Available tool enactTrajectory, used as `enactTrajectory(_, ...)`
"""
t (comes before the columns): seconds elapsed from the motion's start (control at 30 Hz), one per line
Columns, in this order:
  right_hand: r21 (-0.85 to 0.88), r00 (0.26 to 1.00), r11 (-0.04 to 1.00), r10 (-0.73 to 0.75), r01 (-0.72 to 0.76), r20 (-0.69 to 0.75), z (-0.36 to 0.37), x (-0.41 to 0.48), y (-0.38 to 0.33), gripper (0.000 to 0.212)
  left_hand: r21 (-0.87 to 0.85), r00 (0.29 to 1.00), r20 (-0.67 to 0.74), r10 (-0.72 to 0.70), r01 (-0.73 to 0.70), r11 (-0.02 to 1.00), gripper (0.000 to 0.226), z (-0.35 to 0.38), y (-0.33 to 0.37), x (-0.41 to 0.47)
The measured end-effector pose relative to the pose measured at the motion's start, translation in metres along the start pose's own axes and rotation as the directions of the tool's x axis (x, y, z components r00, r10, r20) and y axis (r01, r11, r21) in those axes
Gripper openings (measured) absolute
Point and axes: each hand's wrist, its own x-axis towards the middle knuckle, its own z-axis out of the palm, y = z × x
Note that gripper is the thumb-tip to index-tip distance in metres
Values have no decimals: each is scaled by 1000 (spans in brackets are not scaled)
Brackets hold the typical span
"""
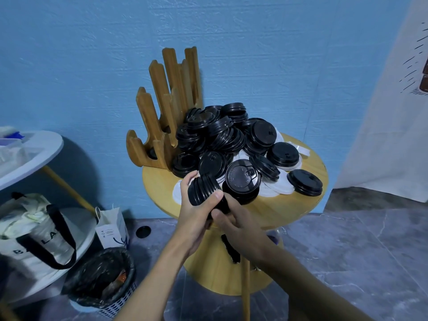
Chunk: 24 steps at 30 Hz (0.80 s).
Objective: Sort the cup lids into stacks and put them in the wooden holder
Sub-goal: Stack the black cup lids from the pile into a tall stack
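Your left hand (194,212) curls its fingers round a stack of black lids (202,187), and your right hand (236,228) grips the stack's near end, both over the near edge of the round worktop (278,209). You seem to be squaring up the stack. Next it goes far-left into the wooden holder (159,107), whose slots look mostly free. The loose pile of lids (222,133) crowds the holder's right side, so approach from the open left.

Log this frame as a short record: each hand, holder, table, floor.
left hand: grips the stack of black lids, held on its side
right hand: holds the same stack's near end
wooden holder: upright at the round table's back left
round table: loose black lids heaped over white lids
floor: stray lid near the paper bag
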Motion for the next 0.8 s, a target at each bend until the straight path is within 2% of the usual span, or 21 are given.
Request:
enactTrajectory(0.07, -18, 999, 1000, 17, -16, 33, -3, -1, 2, 32, 20, 1000, -7, 11, -11, 1000, 78, -1, 0, -1)
enactTrajectory(0.17, -173, 999, 984, 36, -33, 19, -4, -2, 9, 47, 54, 997, -55, 46, -43, 998, 80, 0, -2, -5)
enactTrajectory(0.27, -73, 998, 996, 46, -43, 34, 7, -5, 11, 55, 71, 986, -127, 110, -101, 992, 81, 2, -1, -7)
enactTrajectory(0.33, -22, 997, 999, 33, -32, 71, 15, -8, 13, 61, 112, 980, -118, 159, -146, 983, 84, 3, 2, -10)
enactTrajectory(0.47, -55, 989, 998, 6, 2, 150, 15, -6, 14, 60, 253, 969, -96, 228, -197, 947, 72, -8, 10, -15)
enactTrajectory(0.53, -96, 987, 994, -30, 46, 157, 11, -1, 12, 64, 381, 945, -134, 300, -230, 895, 67, -22, 19, -14)
enactTrajectory(0.57, -143, 993, 988, -36, 52, 112, 10, 3, 12, 65, 458, 930, -155, 333, -231, 858, 67, -32, 25, -11)
enactTrajectory(0.63, -303, 1000, 953, -18, 17, 0, 13, 11, 20, 61, 601, 924, -177, 339, -172, 780, 74, -52, 34, -4)
enactTrajectory(0.67, -405, 1000, 914, -10, 5, -11, 16, 16, 25, 59, 664, 929, -180, 323, -127, 737, 78, -61, 37, -1)
enactTrajectory(0.73, -570, 999, 822, 20, 9, 44, 24, 26, 35, 60, 770, 940, -169, 297, -62, 635, 81, -74, 38, 1)
enactTrajectory(0.8, -663, 995, 749, 56, 16, 87, 31, 37, 44, 62, 832, 944, -136, 302, -57, 552, 77, -81, 37, 0)
